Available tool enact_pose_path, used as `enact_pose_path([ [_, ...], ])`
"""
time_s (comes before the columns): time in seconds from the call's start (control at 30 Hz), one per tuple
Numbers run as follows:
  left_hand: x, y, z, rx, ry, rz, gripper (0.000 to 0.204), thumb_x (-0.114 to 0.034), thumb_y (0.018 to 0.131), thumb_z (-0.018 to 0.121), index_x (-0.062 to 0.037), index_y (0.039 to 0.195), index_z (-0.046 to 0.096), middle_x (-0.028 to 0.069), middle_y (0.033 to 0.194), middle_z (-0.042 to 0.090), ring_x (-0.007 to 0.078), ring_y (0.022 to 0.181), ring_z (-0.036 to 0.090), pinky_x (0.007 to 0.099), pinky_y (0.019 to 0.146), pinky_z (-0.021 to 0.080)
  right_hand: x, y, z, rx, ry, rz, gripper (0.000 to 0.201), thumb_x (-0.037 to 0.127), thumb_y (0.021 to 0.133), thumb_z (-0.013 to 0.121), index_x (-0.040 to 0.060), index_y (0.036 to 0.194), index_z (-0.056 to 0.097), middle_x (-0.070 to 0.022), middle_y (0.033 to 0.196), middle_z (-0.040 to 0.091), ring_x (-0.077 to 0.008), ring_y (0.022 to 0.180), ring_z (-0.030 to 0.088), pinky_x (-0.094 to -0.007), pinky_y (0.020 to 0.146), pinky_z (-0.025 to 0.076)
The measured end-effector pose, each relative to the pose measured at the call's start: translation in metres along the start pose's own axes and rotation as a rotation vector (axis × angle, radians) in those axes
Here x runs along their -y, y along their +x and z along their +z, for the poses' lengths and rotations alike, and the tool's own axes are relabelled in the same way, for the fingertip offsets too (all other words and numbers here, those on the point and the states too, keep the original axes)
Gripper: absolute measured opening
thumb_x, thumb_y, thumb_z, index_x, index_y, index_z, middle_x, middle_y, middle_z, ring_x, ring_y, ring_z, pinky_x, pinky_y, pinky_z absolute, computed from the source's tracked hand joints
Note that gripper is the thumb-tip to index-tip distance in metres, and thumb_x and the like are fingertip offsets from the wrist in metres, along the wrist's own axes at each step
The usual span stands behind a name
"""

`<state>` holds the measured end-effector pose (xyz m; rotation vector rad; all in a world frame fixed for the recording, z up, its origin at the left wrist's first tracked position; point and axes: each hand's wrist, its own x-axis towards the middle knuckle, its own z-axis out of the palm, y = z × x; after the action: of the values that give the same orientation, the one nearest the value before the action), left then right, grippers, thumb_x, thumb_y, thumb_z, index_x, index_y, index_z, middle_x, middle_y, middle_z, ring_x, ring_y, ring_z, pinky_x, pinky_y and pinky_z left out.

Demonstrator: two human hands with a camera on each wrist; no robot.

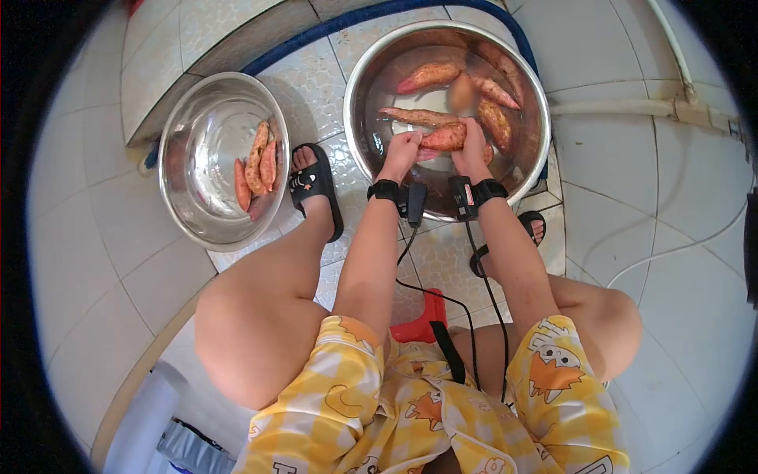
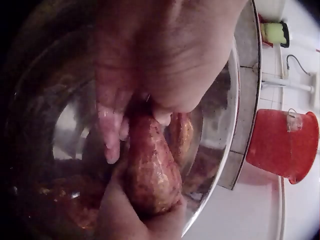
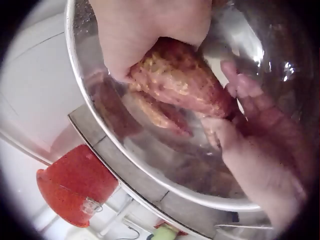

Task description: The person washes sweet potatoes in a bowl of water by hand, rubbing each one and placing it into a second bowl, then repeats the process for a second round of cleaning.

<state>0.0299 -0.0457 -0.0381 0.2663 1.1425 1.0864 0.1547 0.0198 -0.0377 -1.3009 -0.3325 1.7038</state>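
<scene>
Both hands hold one wet, reddish sweet potato point(image 1: 444, 137) over the water in a large steel basin point(image 1: 355, 118). My left hand point(image 1: 403, 152) pinches its narrow end, with fingers stretched along one side in the left wrist view. Around the thick end curls my right hand point(image 3: 155, 25), covering part of the skin. Behind them, several more sweet potatoes lie in the water, among them a long thin one point(image 1: 418, 117) and a plump one point(image 1: 429, 77). A round brownish thing point(image 1: 462, 93) sits between these, blurred.
To the left stands a second steel basin point(image 1: 178, 158) with several sweet potatoes point(image 1: 258, 158) in it. A sandalled foot point(image 1: 316, 189) is between the basins. A blue hose point(image 1: 316, 31) curves behind the large basin. Beyond its rim is a red bucket point(image 2: 282, 142). Cables hang from both wrists.
</scene>
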Motion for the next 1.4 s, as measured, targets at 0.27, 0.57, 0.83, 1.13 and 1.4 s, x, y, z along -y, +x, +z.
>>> enact_pose_path([
  [0.27, 0.003, 0.000, -0.002, -0.234, -0.213, -0.060, 0.028, -0.016, 0.089, 0.046, 0.0048, 0.107, 0.047, 0.0155, 0.098, 0.056, 0.0245, 0.084, 0.060, 0.0299, 0.073, 0.052, -0.010, 0.002, -0.010, 0.079, -0.093, -0.068, 0.021, 0.012, 0.075, 0.058, 0.0074, 0.092, 0.048, -0.0050, 0.092, 0.050, -0.0173, 0.085, 0.051, -0.0322, 0.072, 0.046],
  [0.57, 0.014, 0.015, -0.010, -0.429, -0.627, 0.031, 0.019, -0.024, 0.083, 0.059, -0.0082, 0.092, 0.057, 0.0001, 0.083, 0.060, 0.0120, 0.073, 0.056, 0.0237, 0.063, 0.045, -0.016, -0.022, -0.014, 0.207, 0.139, 0.285, 0.017, 0.009, 0.078, 0.057, 0.0073, 0.092, 0.049, -0.0068, 0.096, 0.052, -0.0195, 0.093, 0.052, -0.0350, 0.076, 0.047],
  [0.83, 0.005, -0.002, 0.006, -0.307, -0.508, 0.129, 0.019, -0.023, 0.081, 0.061, -0.0086, 0.093, 0.057, 0.0005, 0.087, 0.060, 0.0118, 0.076, 0.057, 0.0232, 0.063, 0.044, -0.009, -0.028, -0.015, 0.241, 0.118, 0.164, 0.022, 0.010, 0.079, 0.060, 0.0041, 0.098, 0.050, -0.0077, 0.096, 0.055, -0.0190, 0.093, 0.054, -0.0329, 0.080, 0.045],
  [1.13, -0.002, -0.008, 0.012, -0.261, -0.548, 0.174, 0.020, -0.019, 0.082, 0.059, -0.0049, 0.096, 0.059, 0.0010, 0.087, 0.061, 0.0102, 0.075, 0.058, 0.0208, 0.063, 0.045, 0.009, -0.032, -0.016, 0.304, 0.094, 0.164, 0.022, 0.011, 0.080, 0.057, 0.0050, 0.100, 0.049, -0.0075, 0.102, 0.053, -0.0203, 0.095, 0.053, -0.0346, 0.082, 0.044],
  [1.4, 0.020, 0.013, 0.020, -0.537, -0.506, 0.332, 0.020, -0.020, 0.083, 0.059, -0.0009, 0.089, 0.059, 0.0051, 0.085, 0.061, 0.0134, 0.073, 0.058, 0.0246, 0.063, 0.048, 0.002, -0.034, -0.015, 0.266, 0.082, 0.181, 0.026, 0.005, 0.079, 0.059, 0.0053, 0.103, 0.049, -0.0089, 0.105, 0.052, -0.0213, 0.098, 0.052, -0.0347, 0.083, 0.045],
])
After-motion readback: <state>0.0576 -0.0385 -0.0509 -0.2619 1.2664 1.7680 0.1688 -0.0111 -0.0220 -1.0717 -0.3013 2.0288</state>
